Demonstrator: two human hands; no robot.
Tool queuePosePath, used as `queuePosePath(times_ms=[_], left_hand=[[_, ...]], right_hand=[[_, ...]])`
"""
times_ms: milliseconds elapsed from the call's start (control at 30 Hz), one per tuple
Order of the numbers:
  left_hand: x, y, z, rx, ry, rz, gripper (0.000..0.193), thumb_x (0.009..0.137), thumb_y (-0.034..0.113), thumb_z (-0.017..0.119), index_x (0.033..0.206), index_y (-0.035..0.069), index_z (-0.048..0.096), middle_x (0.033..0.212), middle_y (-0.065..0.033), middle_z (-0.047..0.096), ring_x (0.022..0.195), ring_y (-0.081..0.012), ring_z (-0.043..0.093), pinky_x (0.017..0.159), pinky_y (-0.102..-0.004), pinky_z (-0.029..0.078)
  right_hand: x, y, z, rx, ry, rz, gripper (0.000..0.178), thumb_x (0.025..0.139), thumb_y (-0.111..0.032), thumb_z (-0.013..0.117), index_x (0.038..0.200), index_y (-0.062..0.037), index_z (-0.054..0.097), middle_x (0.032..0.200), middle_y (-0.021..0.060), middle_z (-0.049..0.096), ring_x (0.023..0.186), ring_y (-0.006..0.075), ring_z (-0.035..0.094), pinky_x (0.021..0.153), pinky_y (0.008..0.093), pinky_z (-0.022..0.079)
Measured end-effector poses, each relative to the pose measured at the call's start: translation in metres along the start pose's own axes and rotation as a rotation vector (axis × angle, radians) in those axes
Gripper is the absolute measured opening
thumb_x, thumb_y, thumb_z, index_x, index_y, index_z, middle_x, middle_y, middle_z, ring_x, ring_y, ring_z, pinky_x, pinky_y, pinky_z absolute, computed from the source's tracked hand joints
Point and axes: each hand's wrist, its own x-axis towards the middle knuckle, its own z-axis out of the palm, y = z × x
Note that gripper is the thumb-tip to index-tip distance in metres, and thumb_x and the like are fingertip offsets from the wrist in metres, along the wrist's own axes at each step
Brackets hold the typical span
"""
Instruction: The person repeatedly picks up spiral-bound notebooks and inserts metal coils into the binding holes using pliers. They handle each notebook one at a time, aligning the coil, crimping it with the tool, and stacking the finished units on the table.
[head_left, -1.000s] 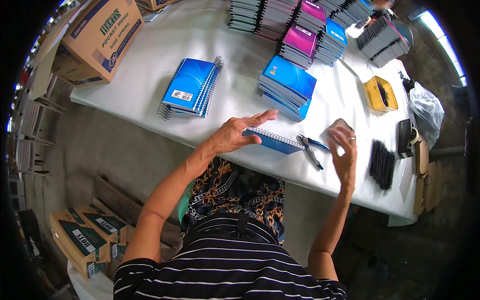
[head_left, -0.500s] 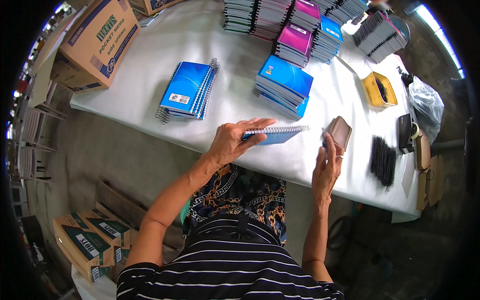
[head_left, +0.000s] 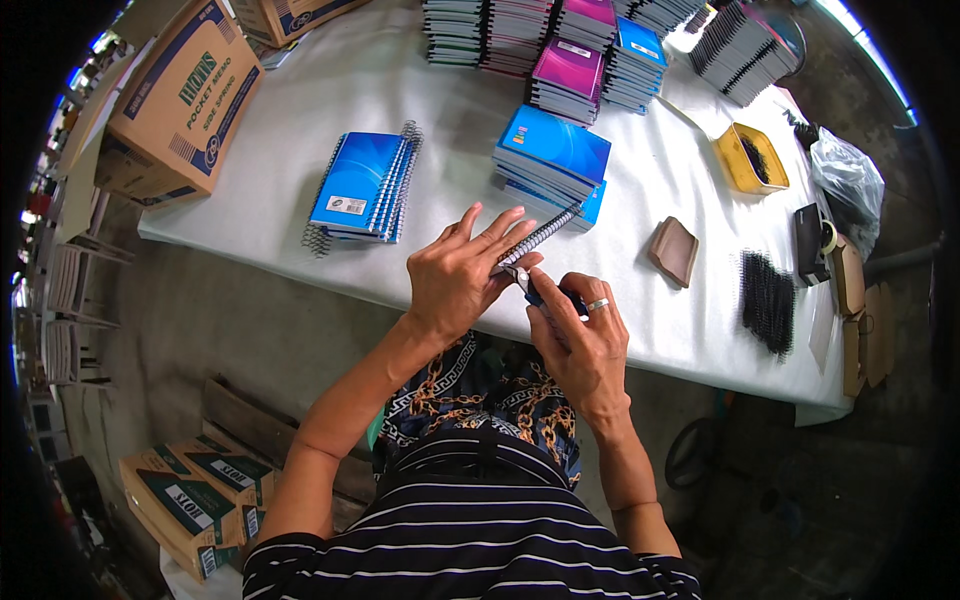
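My left hand (head_left: 455,275) grips a small spiral-bound notebook (head_left: 540,235), holding it on edge with its wire spine turned up. My right hand (head_left: 580,335), with a ring on one finger, holds dark-handled pliers (head_left: 535,290) whose tip meets the near end of the wire spine. Both hands hover over the front edge of the white-covered table (head_left: 300,100), close together and touching near the notebook's end.
A stack of blue spiral notebooks (head_left: 360,185) lies to the left, another blue stack (head_left: 550,150) just behind my hands, more stacks at the back. A brown tray (head_left: 675,250), yellow tub (head_left: 750,160), black wire spirals (head_left: 768,300) sit right. Cardboard boxes (head_left: 180,100) stand at the left corner.
The left hand lifted the notebook off the table and turned it on edge. The right hand came in from the brown tray to the notebook's end with the pliers.
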Motion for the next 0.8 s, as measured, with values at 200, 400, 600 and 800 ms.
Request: queuePosePath(times_ms=[200, 400, 600, 800], left_hand=[[-0.002, -0.005, -0.005, 0.094, 0.021, 0.023, 0.041, 0.081, 0.037, 0.073, 0.118, 0.02, 0.07, 0.121, 0.0001, 0.068, 0.108, -0.0298, 0.066, 0.088, -0.0377, 0.054], [0.021, -0.044, -0.05, 0.29, 0.122, 0.055, 0.048, 0.08, 0.032, 0.072, 0.126, 0.024, 0.065, 0.129, 0.0031, 0.063, 0.118, -0.0285, 0.061, 0.099, -0.0431, 0.047], [0.005, -0.136, -0.076, 0.376, -0.138, -0.118, 0.055, 0.079, 0.027, 0.072, 0.133, 0.026, 0.06, 0.132, 0.0019, 0.061, 0.123, -0.03, 0.057, 0.106, -0.0498, 0.039], [0.017, -0.156, -0.1, -0.507, 0.027, 0.005, 0.055, 0.081, 0.037, 0.07, 0.131, 0.013, 0.061, 0.138, -0.0083, 0.057, 0.14, -0.0293, 0.038, 0.115, -0.047, 0.027]], right_hand=[[0.023, 0.011, -0.02, 1.018, -0.562, 0.744, 0.031, 0.102, -0.024, 0.05, 0.113, 0.0021, 0.064, 0.073, 0.0017, 0.059, 0.062, 0.0082, 0.054, 0.058, 0.025, 0.046], [0.023, 0.036, -0.022, 0.436, -0.268, 0.326, 0.026, 0.093, -0.009, 0.061, 0.118, -0.0028, 0.064, 0.092, 0.0122, 0.059, 0.084, 0.0205, 0.058, 0.076, 0.0333, 0.048], [-0.019, 0.122, -0.006, -0.286, -0.217, 0.257, 0.036, 0.086, -0.02, 0.071, 0.12, -0.0082, 0.064, 0.112, 0.0126, 0.059, 0.113, 0.0315, 0.053, 0.095, 0.0465, 0.042], [0.046, 0.072, 0.038, 0.453, 0.045, 0.206, 0.076, 0.072, -0.004, 0.081, 0.139, -0.0078, 0.045, 0.138, 0.0127, 0.048, 0.129, 0.0266, 0.047, 0.106, 0.0429, 0.046]])
